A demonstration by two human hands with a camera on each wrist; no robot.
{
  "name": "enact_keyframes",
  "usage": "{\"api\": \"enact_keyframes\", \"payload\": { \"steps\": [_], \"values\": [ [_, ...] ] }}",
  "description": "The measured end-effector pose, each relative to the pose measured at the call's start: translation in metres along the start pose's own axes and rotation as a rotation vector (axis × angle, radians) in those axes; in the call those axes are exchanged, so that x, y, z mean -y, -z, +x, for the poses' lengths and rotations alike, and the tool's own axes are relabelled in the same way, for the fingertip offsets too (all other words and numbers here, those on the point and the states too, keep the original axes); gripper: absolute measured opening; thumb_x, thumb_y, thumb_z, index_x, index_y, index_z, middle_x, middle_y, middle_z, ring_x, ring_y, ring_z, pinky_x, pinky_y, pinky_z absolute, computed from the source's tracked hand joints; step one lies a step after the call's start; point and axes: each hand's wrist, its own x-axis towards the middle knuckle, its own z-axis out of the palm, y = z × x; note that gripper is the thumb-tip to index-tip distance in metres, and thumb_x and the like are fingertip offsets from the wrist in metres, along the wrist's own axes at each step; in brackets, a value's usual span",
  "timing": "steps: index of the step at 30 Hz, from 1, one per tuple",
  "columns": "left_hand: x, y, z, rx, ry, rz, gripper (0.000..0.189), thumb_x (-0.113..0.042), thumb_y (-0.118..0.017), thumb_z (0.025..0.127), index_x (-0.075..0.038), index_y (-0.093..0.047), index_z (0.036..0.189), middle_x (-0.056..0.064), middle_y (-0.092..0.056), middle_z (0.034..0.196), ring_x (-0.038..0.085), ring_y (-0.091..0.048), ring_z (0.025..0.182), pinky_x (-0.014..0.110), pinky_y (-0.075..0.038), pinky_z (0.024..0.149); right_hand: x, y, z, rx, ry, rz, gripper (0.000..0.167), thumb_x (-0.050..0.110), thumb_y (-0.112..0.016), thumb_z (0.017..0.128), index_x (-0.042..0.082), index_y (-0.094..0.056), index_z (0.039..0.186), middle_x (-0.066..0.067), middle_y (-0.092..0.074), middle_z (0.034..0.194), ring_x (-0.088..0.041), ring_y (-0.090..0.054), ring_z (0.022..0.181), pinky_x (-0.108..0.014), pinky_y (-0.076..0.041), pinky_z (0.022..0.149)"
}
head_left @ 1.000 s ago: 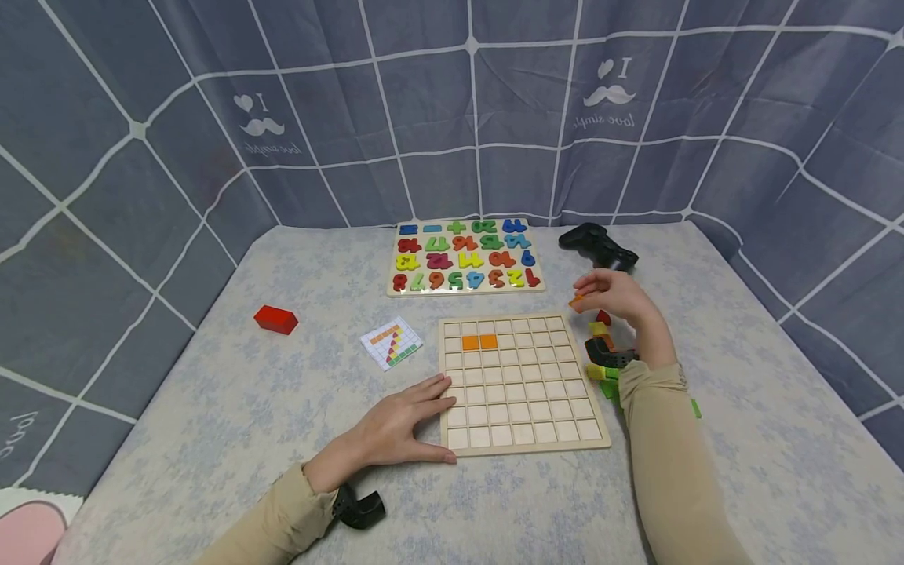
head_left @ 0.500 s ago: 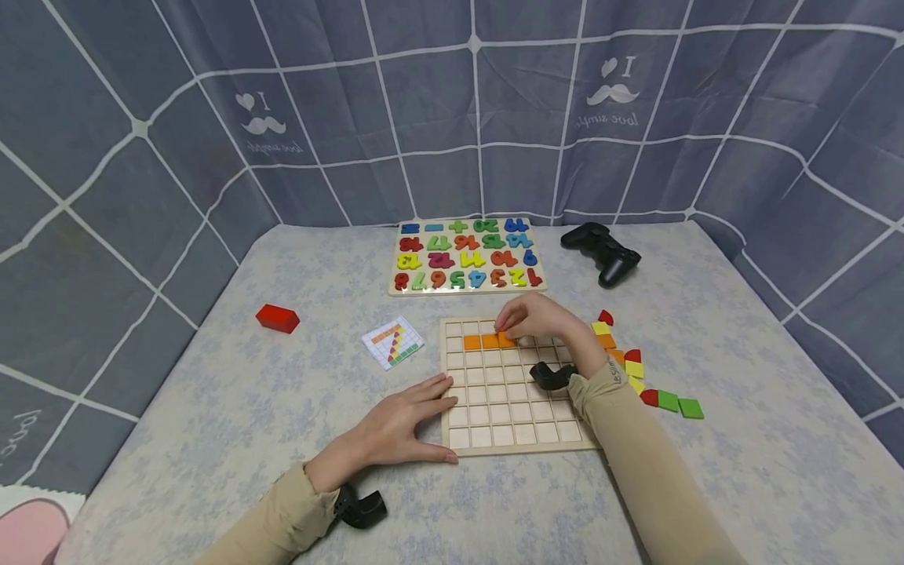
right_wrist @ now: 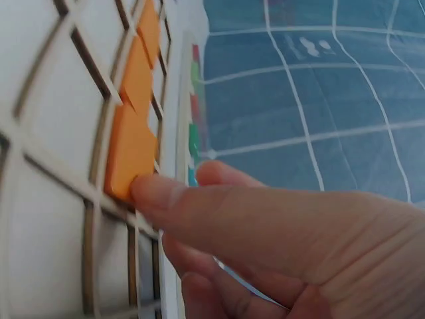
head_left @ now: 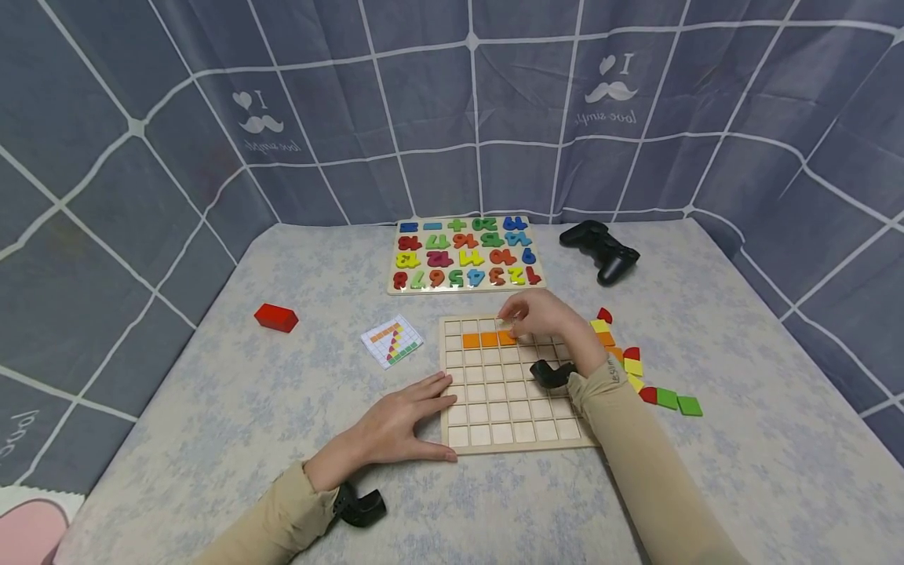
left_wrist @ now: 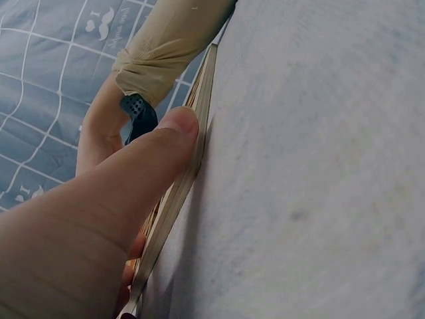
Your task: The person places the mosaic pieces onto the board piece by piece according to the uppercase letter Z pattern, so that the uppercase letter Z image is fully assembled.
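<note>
A wooden grid board (head_left: 494, 450) lies on the table, with three orange square tiles (head_left: 489, 340) side by side in its second row. My right hand (head_left: 547, 315) is over the upper part of the board. Its thumb touches the corner of the rightmost orange tile (right_wrist: 129, 153) in the right wrist view; the index fingertip is apart from that tile. My left hand (head_left: 399, 424) rests at the board's left edge, fingers extended onto the frame. In the left wrist view its thumb (left_wrist: 176, 129) lies against the frame's edge. The right forearm hides part of the board's right side.
A pattern card (head_left: 391, 342) lies left of the board. Several red, yellow, orange and green pieces (head_left: 667, 398) lie along its right. Behind are a number puzzle (head_left: 466, 257) and a black game controller (head_left: 600, 249). A red block (head_left: 276, 318) is at left.
My right hand has come left from the loose pieces to the board with an orange tile, now third in the row. Its fingers have since lifted slightly off it. My left hand stays put.
</note>
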Motion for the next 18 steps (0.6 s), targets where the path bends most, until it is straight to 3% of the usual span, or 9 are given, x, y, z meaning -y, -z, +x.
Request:
{"api": "enact_keyframes", "payload": {
  "steps": [10, 18],
  "values": [
    [0.0, -0.001, 0.0, 0.001, -0.004, 0.006, 0.082, -0.061, -0.067, 0.076, -0.008, -0.051, 0.136, 0.01, -0.034, 0.149, 0.019, -0.026, 0.139, 0.04, -0.034, 0.106, -0.021, 0.026, -0.015, -0.048, 0.06, 0.125, 0.028, 0.006, -0.066, 0.086, -0.006, -0.063, 0.112, -0.016, -0.067, 0.103, -0.028, -0.062, 0.095, -0.04, -0.051, 0.082],
    [0.0, 0.0, 0.0, 0.001, 0.006, 0.007, 0.083, -0.064, -0.065, 0.076, -0.008, -0.052, 0.135, 0.01, -0.034, 0.149, 0.018, -0.025, 0.139, 0.04, -0.034, 0.106, -0.04, 0.052, -0.039, -0.096, -0.025, 0.22, 0.037, 0.013, -0.064, 0.09, -0.005, -0.058, 0.122, -0.019, -0.063, 0.114, -0.032, -0.057, 0.107, -0.046, -0.044, 0.094]
  ]
}}
